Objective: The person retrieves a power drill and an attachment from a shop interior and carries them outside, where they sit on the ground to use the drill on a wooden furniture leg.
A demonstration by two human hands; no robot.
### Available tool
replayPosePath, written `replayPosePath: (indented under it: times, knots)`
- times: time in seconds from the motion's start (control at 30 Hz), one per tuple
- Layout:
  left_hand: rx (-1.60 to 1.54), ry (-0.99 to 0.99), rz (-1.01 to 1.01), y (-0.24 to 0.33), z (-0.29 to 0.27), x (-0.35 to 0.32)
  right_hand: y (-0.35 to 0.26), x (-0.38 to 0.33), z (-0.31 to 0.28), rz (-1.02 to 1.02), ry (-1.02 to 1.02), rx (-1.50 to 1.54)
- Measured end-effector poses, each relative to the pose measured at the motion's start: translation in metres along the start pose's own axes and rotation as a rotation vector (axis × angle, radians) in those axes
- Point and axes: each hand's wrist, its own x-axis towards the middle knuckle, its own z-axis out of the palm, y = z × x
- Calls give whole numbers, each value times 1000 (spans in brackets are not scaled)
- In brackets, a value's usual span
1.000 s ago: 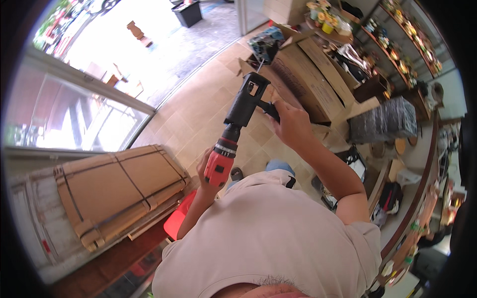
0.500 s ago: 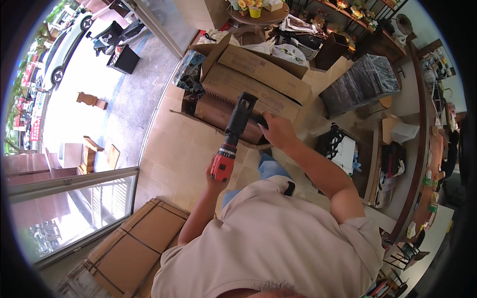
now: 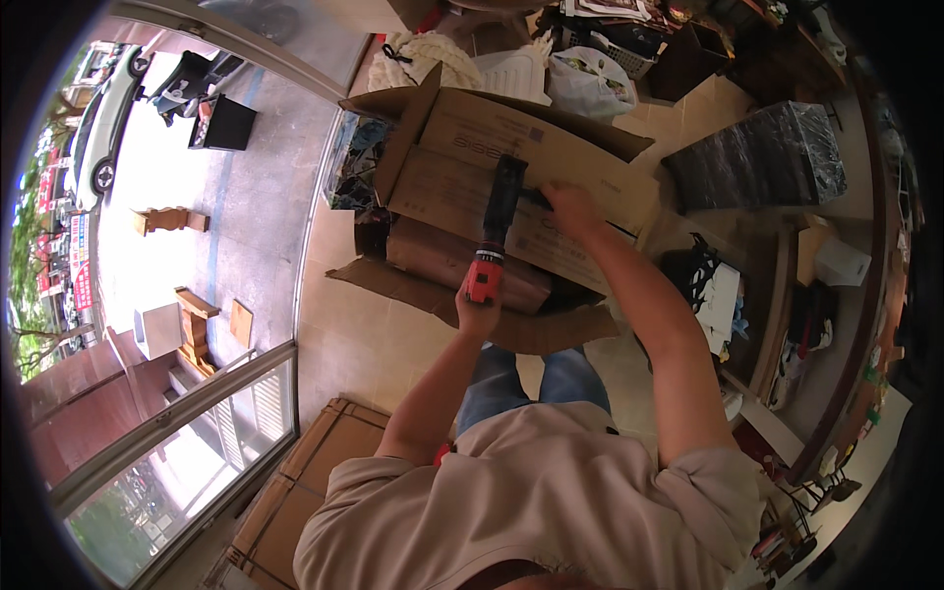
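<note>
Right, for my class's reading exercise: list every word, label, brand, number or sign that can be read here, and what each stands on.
Cardboard box: dark lettering on its flaps, partly legible; I leave the wording uncopied. Its smallest print is too small to read.
Red-and-black power tool: pale marks around its collar, too small to read.
Red sign outside: pale characters, too blurred to read.

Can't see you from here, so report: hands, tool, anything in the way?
Left hand gripping the tool at its red end. Right hand on its side handle. Open carton beyond the tool; contact unclear.
</note>
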Motion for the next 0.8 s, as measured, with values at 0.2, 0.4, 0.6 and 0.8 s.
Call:
replayPosePath:
  times: [0.2, 0.4, 0.6, 0.8]
  knots:
    - [212, -106, 196, 3, -16, 19, -12, -11, 20, 175, 294, -188]
    - [294, -114, 371, 7, -24, 34, -97, -52, 61, 743, 263, 971]
    - [281, -101, 454, 9, -28, 43, -132, -28, 78, 857, 82, 1680]
    - [306, -127, 527, 2, -35, 55, -140, -15, 68, 877, 263, 1595]
